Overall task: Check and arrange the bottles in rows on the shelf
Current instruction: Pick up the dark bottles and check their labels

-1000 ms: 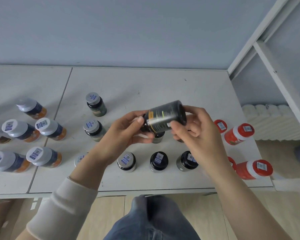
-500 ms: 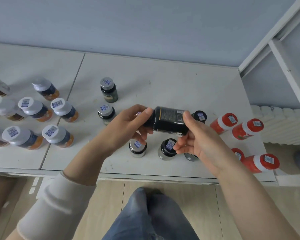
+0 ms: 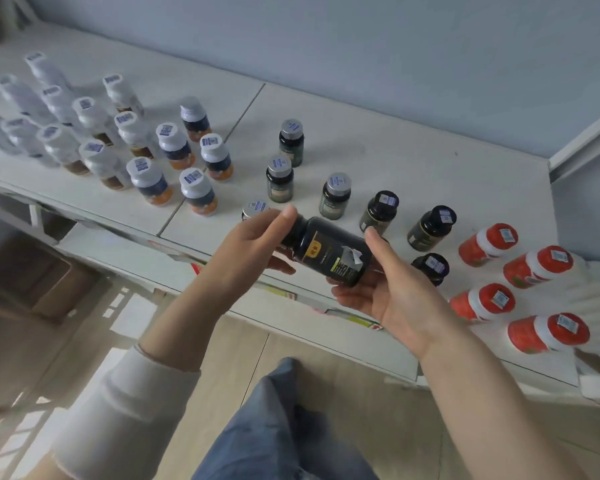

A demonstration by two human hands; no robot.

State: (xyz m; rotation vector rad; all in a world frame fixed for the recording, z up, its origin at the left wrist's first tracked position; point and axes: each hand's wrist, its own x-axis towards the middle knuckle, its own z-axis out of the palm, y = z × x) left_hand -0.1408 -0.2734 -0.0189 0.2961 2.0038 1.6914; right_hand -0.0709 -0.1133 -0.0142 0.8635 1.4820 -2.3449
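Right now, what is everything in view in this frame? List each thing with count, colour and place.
held bottle: one, black, sideways, front centre
black-capped bottles: three visible, dark, standing right of centre
grey-capped bottles: four, dark green, centre, one partly hidden
blue-and-orange bottles: five, white caps, left of centre
pale bottles: about ten, blurred, far left
red-capped bottles: four, red and white, right end
shelf: one, white, under the bottles
floor: one, pale wood, below
left hand: grips the held bottle's cap end
right hand: cradles its base
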